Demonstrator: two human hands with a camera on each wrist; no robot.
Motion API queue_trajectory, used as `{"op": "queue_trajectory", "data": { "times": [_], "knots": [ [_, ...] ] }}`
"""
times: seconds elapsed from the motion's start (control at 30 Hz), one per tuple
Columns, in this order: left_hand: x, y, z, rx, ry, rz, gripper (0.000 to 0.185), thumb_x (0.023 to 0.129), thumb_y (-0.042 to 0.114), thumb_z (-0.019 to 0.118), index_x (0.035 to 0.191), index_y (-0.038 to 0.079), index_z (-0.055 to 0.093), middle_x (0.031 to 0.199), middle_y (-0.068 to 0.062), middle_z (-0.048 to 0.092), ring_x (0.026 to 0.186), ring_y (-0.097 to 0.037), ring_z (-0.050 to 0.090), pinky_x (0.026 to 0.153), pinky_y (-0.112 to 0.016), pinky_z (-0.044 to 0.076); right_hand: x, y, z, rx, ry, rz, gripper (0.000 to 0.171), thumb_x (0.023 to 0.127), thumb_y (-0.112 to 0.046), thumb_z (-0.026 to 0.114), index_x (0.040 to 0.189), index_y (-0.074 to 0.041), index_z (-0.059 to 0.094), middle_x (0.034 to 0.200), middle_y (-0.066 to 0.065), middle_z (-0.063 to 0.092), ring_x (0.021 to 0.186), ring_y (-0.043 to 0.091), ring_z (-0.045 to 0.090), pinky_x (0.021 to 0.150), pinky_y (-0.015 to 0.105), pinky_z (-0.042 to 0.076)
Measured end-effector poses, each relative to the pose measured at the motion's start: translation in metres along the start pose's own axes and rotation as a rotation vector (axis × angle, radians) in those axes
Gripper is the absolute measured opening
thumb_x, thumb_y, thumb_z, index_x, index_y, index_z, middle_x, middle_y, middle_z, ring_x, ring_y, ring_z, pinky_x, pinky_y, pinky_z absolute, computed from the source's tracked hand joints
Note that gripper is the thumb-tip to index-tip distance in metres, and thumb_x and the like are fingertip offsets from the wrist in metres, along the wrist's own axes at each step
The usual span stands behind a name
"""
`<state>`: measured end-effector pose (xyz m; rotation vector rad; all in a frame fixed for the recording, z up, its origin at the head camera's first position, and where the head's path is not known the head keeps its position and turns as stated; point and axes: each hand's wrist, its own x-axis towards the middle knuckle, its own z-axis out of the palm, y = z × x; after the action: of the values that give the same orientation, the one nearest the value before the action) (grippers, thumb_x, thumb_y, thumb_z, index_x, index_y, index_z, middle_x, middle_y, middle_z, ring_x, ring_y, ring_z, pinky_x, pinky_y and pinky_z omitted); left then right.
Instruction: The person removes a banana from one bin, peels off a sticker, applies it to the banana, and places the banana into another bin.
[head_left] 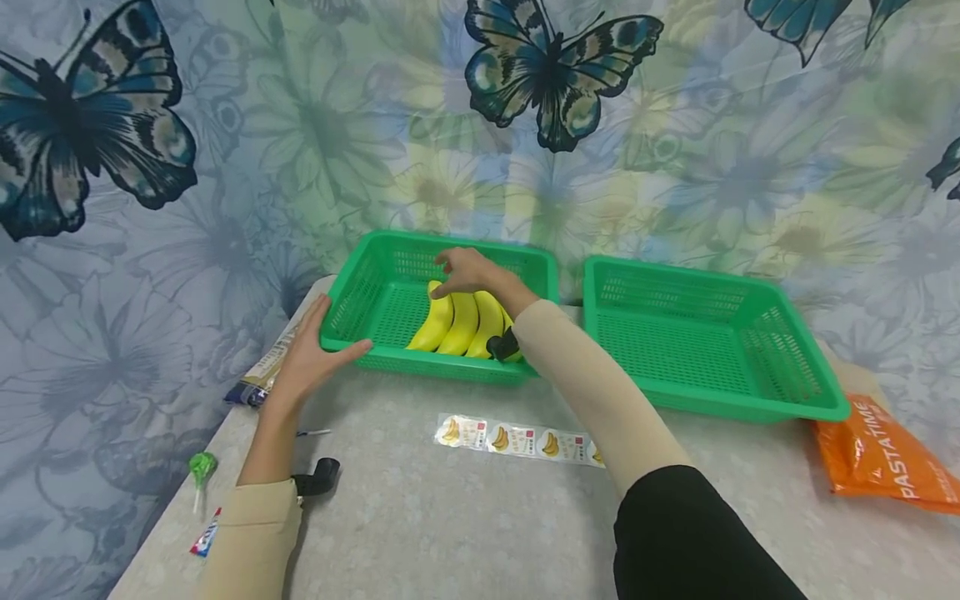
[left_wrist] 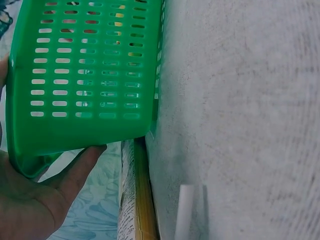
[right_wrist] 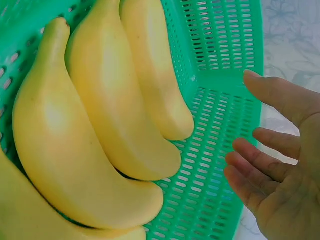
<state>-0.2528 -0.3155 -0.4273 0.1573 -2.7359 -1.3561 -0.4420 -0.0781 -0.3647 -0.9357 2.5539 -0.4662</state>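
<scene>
- The bananas (head_left: 461, 323), a yellow bunch, lie inside the left basket (head_left: 375, 292), tips toward its far wall, dark stem end toward its near wall.
- The right hand (head_left: 468, 271) hovers over the far tips of the bunch; the right wrist view shows its fingers (right_wrist: 260, 172) loosely spread and holding nothing, just clear of the fruit.
- The left hand (head_left: 311, 358) rests flat against the near left corner of the basket, thumb along the near rim, fingers straight, steadying rather than gripping.
- A second basket (head_left: 705, 342), same green, stands just right of the first, apart from it.
- In front of the left basket lies a strip of banana stickers (head_left: 521, 440); an orange bag (head_left: 881, 458) sits past the second basket's near right corner.
- Handling, as I judge it: the bunch looks smooth, glossy and evenly coloured, possibly a plastic model, so light and rigid, a little slippery.
- Best hold is probably around the stem end, or a wide grasp across the middle of the bunch; the tips give poor purchase.
- The basket is thin perforated plastic, likely light enough to slide, which the left hand guards against.
</scene>
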Motion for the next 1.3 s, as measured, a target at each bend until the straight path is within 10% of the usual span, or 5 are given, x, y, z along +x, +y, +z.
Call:
{"op": "queue_trajectory", "data": {
  "times": [0.27, 0.4, 0.6, 1.3],
  "knots": [
    [0.002, 0.002, 0.005, 0.004, -0.004, -0.020, 0.108, 0.084, 0.053, 0.070, 0.158, 0.023, -0.002, 0.166, -0.004, -0.007, 0.151, -0.042, 0.000, 0.110, -0.075, 0.014, 0.015, 0.010, 0.012, -0.046, -0.058, 0.064, 0.070, 0.089, -0.043, 0.068, 0.143, -0.005, 0.046, 0.139, 0.012, 0.054, 0.125, 0.026, 0.052, 0.101, 0.038, 0.048],
    [0.004, 0.001, 0.008, 0.003, -0.007, -0.006, 0.108, 0.084, 0.052, 0.071, 0.158, 0.024, -0.001, 0.166, -0.004, -0.006, 0.151, -0.042, 0.000, 0.110, -0.075, 0.015, 0.019, 0.014, 0.020, -0.117, -0.070, 0.103, 0.047, 0.089, -0.046, 0.067, 0.112, -0.006, 0.061, 0.104, 0.004, 0.059, 0.093, 0.018, 0.054, 0.079, 0.029, 0.045],
    [0.005, 0.005, 0.010, 0.004, -0.008, -0.012, 0.109, 0.083, 0.051, 0.072, 0.158, 0.023, -0.001, 0.166, -0.004, -0.006, 0.151, -0.041, 0.001, 0.110, -0.075, 0.015, 0.023, 0.013, 0.025, -0.129, -0.045, 0.160, 0.041, 0.088, -0.047, 0.068, 0.077, -0.014, 0.046, 0.069, -0.002, 0.032, 0.062, 0.012, 0.033, 0.060, 0.024, 0.033],
    [0.001, 0.005, 0.006, 0.010, -0.001, -0.043, 0.109, 0.084, 0.049, 0.072, 0.158, 0.022, -0.003, 0.166, -0.007, -0.008, 0.151, -0.043, 0.002, 0.110, -0.075, 0.017, 0.033, 0.001, 0.037, 0.034, -0.110, 0.223, 0.046, 0.087, -0.042, 0.071, 0.111, -0.008, 0.052, 0.093, 0.005, 0.060, 0.064, 0.012, 0.064, 0.060, 0.019, 0.056]
  ]
}}
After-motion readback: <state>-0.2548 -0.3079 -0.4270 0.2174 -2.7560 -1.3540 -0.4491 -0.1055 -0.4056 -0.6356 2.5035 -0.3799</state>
